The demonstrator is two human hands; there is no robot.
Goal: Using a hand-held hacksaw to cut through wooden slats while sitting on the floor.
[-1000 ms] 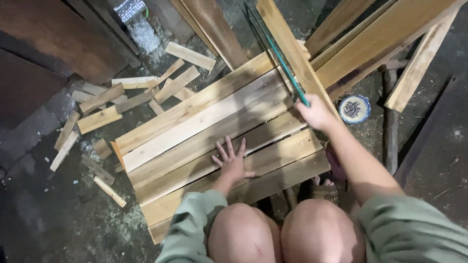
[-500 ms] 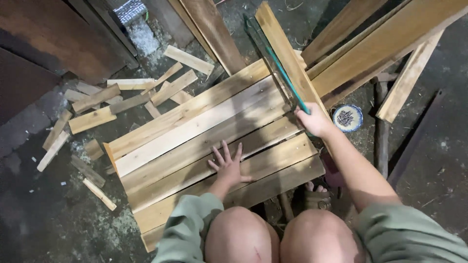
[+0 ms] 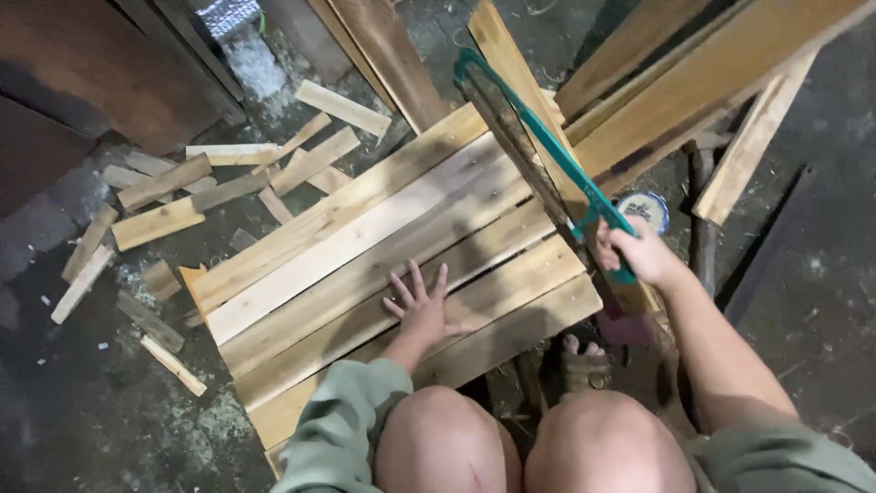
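Head cam: R hand [image 3: 639, 251] grip closed round green saw [image 3: 538, 151], L hand [image 3: 422, 306] flat, fingers spread, on planks [image 3: 365, 246]; small round tin [image 3: 650, 208] nearby

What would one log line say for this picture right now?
left hand: flat on wooden planks | right hand: grips green saw | saw: over planks | offcuts: on floor, left
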